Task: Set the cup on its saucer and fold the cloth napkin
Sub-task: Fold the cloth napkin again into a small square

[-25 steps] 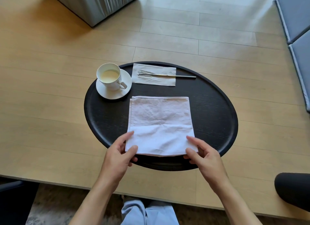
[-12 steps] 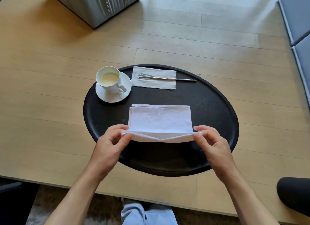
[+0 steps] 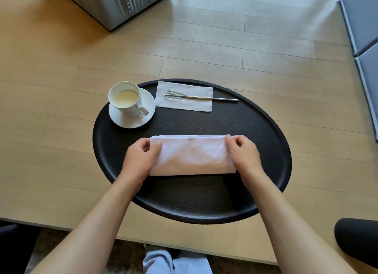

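On tray (image 3: 266, 151), napkin (image 3: 192, 155) now folded in half; both hands moved to far edge.

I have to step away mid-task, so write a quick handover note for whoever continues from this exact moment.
Left hand: pinching the left end of the cloth napkin at its far edge.
Right hand: pinching the right end the same way.
Cloth napkin: folded in half into a long rectangle, lying on the black tray, near edge toward the person.
Cup: upright on its saucer, far left of the tray, holding a pale drink. That step is done.
Left: release or press the fold flat, and add another fold if wanted.
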